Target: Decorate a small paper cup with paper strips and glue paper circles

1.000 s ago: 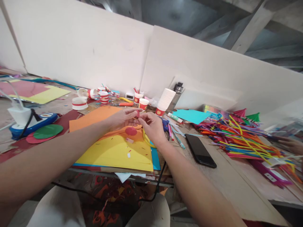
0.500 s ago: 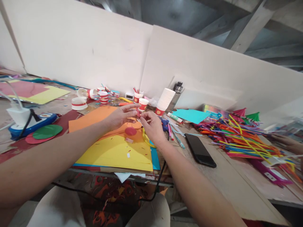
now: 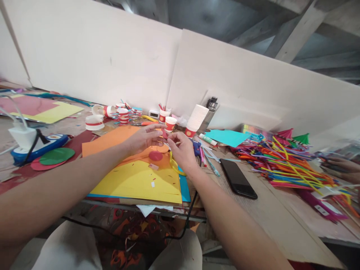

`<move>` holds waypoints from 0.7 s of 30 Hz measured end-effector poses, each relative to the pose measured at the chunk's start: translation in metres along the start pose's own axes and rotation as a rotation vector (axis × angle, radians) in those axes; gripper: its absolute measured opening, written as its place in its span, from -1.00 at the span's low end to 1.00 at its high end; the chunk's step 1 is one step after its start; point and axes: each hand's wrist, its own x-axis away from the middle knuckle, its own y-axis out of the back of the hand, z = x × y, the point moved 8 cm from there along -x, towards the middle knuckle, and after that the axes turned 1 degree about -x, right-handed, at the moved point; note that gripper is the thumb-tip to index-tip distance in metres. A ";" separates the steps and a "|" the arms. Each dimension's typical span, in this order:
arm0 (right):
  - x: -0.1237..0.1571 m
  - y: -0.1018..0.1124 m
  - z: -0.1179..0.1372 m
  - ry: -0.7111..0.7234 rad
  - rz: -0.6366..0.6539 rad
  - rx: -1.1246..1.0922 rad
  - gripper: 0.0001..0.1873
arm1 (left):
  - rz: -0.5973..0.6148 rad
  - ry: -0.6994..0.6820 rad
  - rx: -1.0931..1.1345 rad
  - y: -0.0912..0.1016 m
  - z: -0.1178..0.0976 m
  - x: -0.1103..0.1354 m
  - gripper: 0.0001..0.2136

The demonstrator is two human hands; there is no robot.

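My left hand (image 3: pixel 143 139) and my right hand (image 3: pixel 182 151) meet above a stack of yellow and orange paper sheets (image 3: pixel 137 176). Both pinch a small red paper piece (image 3: pixel 164 133) between their fingertips. Under the hands lie a red paper circle (image 3: pixel 155 155) and a yellow strip (image 3: pixel 174 167) on the sheets. A blue glue gun (image 3: pixel 196 147) sits just right of my right hand.
Small red-and-white paper cups (image 3: pixel 170 123), a stack of white cups (image 3: pixel 196 120) and a dark bottle (image 3: pixel 211 105) stand by the white wall. A black phone (image 3: pixel 237 178) and a heap of coloured pipe cleaners (image 3: pixel 284 165) lie right. Another person's hand (image 3: pixel 341 165) shows far right. A blue power strip (image 3: pixel 36 148) lies left.
My hands have stayed together on the small red piece, with the fingers shifting slightly. The other person's hand at far right has moved a little.
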 end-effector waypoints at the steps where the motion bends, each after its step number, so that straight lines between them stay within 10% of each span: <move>1: 0.000 0.000 0.001 0.001 0.004 -0.001 -0.91 | 0.017 0.026 0.013 -0.002 0.002 0.000 -0.65; 21: 0.001 -0.003 0.002 0.001 0.035 0.009 -0.90 | 0.046 0.054 -0.060 -0.005 0.007 0.002 -0.60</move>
